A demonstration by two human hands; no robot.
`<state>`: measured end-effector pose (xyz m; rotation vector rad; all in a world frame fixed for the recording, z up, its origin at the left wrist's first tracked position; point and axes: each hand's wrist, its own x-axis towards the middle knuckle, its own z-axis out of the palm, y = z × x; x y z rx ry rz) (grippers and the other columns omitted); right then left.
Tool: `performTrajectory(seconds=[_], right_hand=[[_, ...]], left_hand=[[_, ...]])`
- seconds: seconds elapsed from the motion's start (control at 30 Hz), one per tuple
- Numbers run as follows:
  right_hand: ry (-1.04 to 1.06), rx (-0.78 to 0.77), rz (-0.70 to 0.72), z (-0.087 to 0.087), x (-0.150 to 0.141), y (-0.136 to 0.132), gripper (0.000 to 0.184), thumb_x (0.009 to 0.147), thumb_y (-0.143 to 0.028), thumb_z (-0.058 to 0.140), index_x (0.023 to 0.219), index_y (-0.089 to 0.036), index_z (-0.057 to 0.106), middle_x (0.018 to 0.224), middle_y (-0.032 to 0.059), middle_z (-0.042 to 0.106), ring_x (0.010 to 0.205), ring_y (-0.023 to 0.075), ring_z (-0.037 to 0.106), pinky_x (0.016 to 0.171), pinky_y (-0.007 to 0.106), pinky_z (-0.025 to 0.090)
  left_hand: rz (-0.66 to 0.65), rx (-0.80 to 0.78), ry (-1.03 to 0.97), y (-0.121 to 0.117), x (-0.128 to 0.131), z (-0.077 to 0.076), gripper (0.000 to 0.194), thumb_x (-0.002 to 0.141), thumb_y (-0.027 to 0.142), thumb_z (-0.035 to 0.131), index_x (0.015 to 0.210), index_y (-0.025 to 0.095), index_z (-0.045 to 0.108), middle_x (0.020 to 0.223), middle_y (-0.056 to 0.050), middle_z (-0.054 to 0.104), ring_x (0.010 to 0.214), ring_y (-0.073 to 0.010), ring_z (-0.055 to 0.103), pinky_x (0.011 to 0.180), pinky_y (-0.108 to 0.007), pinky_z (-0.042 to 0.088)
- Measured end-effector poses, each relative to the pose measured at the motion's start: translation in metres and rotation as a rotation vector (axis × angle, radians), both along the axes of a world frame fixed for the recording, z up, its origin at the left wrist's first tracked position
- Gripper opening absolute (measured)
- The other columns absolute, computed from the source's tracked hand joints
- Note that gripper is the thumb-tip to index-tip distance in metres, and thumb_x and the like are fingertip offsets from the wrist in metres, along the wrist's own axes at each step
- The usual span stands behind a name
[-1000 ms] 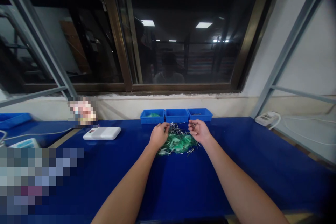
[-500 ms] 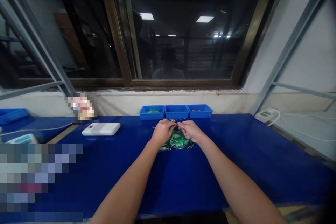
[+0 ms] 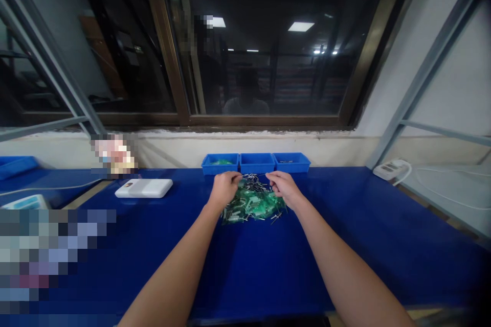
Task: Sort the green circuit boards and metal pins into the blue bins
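Note:
My left hand (image 3: 225, 188) is at the left side of a pile of thin metal pieces (image 3: 253, 183), with thumb and fingertips pinched together. On the pile's right side my right hand (image 3: 284, 188) is also closed in a pinch. Whatever either hand holds is too small to make out. Below and between them lie green plastic bags (image 3: 258, 206) with small silvery, rod-like pieces in and around them. A few loose thin pieces (image 3: 276, 216) lie at the bags' lower right.
Behind the hands, three blue bins stand side by side: a left bin (image 3: 220, 167) with green material, a middle bin (image 3: 256, 166), and a right bin (image 3: 291, 166) with a few thin pieces. A white box-shaped device (image 3: 144, 188) lies left; a power strip (image 3: 390, 169) lies right.
My hands have moved apart, the left one leftward and the right one slightly rightward. More of the metal pile and the green bags now shows between them.

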<state>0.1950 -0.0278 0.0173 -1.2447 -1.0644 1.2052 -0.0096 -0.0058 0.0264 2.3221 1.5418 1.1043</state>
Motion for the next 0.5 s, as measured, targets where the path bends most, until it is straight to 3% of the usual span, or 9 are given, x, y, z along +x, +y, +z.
performTrajectory(seconds=[0.13,0.27,0.5], right_hand=[[-0.027,-0.035,-0.039,-0.007,0.016,0.008,0.015,0.066,-0.022,0.064,0.076,-0.017,0.055,0.059,-0.0043,0.047,0.039,0.0032,0.036,0.033,0.016,0.019],[-0.049,-0.045,-0.023,-0.007,0.017,0.008,0.013,0.064,-0.015,0.059,0.075,-0.017,0.054,0.054,-0.0048,0.046,0.040,0.0045,0.036,0.033,0.017,0.021],[-0.061,-0.045,0.029,-0.001,0.011,0.003,0.019,0.060,-0.010,0.054,0.078,-0.016,0.055,0.044,-0.0066,0.040,0.039,0.0065,0.035,0.033,0.017,0.023]], left_hand=[[0.314,-0.187,-0.071,0.028,-0.034,0.015,0.017,0.078,0.026,0.056,0.083,0.020,0.070,0.082,-0.001,0.071,0.082,-0.0175,0.064,0.075,-0.022,0.045],[0.479,-0.295,0.013,0.061,-0.062,0.034,0.025,0.080,0.032,0.051,0.078,0.016,0.070,0.081,-0.007,0.071,0.083,-0.0211,0.064,0.072,-0.024,0.045],[0.532,-0.299,0.199,0.094,-0.068,0.049,0.036,0.082,0.043,0.048,0.082,0.016,0.071,0.094,-0.013,0.069,0.097,-0.0276,0.061,0.078,-0.030,0.046]])
